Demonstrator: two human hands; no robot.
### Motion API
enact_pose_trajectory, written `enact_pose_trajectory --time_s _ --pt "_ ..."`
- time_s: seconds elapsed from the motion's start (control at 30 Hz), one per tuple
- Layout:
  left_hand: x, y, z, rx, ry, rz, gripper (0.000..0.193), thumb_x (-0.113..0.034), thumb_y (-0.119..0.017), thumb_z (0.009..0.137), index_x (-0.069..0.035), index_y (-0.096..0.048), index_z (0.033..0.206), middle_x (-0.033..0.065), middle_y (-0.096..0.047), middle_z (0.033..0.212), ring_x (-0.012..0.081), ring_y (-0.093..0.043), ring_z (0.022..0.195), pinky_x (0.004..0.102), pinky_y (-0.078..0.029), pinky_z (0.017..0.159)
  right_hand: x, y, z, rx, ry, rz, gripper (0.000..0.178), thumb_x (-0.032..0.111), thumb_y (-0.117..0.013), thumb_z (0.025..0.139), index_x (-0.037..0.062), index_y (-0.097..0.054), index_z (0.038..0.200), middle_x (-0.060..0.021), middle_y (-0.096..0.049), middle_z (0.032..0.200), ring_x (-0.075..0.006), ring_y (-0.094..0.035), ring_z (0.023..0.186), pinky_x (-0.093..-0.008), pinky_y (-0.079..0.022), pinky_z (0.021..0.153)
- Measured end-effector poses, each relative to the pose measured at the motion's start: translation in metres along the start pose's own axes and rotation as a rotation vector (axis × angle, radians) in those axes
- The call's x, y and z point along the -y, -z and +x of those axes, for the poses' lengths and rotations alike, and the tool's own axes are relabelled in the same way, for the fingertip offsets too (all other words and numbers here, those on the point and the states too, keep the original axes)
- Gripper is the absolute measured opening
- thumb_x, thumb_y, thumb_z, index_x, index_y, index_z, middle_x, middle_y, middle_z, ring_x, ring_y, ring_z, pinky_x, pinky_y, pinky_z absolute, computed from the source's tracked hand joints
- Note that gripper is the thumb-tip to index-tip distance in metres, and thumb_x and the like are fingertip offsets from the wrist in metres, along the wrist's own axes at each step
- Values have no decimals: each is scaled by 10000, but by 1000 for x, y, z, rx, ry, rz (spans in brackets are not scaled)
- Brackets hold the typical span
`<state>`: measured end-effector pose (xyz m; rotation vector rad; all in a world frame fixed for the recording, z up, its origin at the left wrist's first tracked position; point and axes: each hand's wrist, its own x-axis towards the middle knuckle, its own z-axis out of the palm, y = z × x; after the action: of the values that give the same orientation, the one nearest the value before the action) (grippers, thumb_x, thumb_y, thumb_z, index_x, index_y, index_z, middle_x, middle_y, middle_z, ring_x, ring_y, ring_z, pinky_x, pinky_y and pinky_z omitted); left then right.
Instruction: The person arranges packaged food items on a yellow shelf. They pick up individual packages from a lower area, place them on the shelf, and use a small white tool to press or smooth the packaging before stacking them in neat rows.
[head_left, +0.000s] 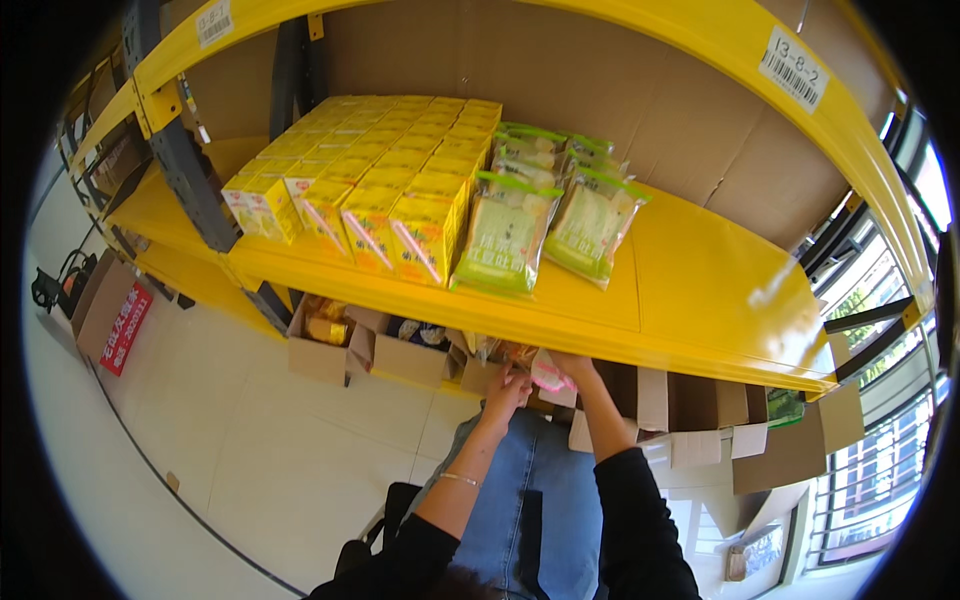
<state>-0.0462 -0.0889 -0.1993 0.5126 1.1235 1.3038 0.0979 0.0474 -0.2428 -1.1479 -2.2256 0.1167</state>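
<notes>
Just below the front edge of the yellow shelf [700, 300], my two hands are close together over my lap. My right hand [572, 367] is closed on a small pink-and-white packet [549, 375], and the shelf edge covers part of that hand. To its left, my left hand [509, 387] has its fingers curled together beside the packet; whether anything is between them is hidden. Behind the hands, open cardboard boxes on the lower level hold wrapped goods too small to make out.
Yellow drink cartons [380, 180] stand in rows on the shelf, beside green-and-clear bags of sliced bread [505, 235]. Open cardboard boxes [410, 360] line the lower level, with more flaps [790, 440] sticking out at right. A grey post [185, 170] rises at left. Barred windows are at right.
</notes>
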Motion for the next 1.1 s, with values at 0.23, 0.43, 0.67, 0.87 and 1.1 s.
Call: enact_pose_trajectory --time_s 0.23,0.43,0.67,0.87,1.1 --pt "42 -2 0 -102 -423 271 545 -42 -518 864 -5 -368 1388 72 -552 1085 149 -581 924 245 -460 725 94 82 -8 173 -424 119 415 146 -578 784 3 -529 1169 -294 -574 1074 -438 -553 1003 -457 -463 872" --pt "32 -27 -39 -56 -548 335 641 -4 -488 813 21 -269 1414 249 -275 1454 379 -362 1289 370 -310 1065 128 108 -40 -75 -498 317 479 89 -580 799 -38 -470 1248 -264 -457 1245 -436 -496 1091 -417 -416 957" --pt "4 -52 -124 -60 -780 559 595 -13 -488 820 -3 -329 1393 209 -362 1418 366 -425 1258 346 -443 940 177 139 -123 -264 -574 350 508 47 -530 808 -25 -427 1300 -239 -398 1289 -407 -425 1189 -422 -351 1013" --pt "-7 -79 -158 173 -831 497 594 13 -491 823 13 -332 1395 218 -353 1419 367 -368 1303 406 -327 1059 202 192 -133 -484 -587 353 543 1 -484 817 -7 -380 1350 -195 -383 1317 -339 -405 1227 -403 -307 1042" --pt "-66 -133 -122 323 -1134 595 604 24 -506 785 45 -354 1369 232 -404 1384 387 -493 1195 389 -444 957 172 245 -91 -664 -446 270 501 1 -475 840 16 -413 1337 -176 -392 1315 -324 -405 1236 -397 -316 1038"
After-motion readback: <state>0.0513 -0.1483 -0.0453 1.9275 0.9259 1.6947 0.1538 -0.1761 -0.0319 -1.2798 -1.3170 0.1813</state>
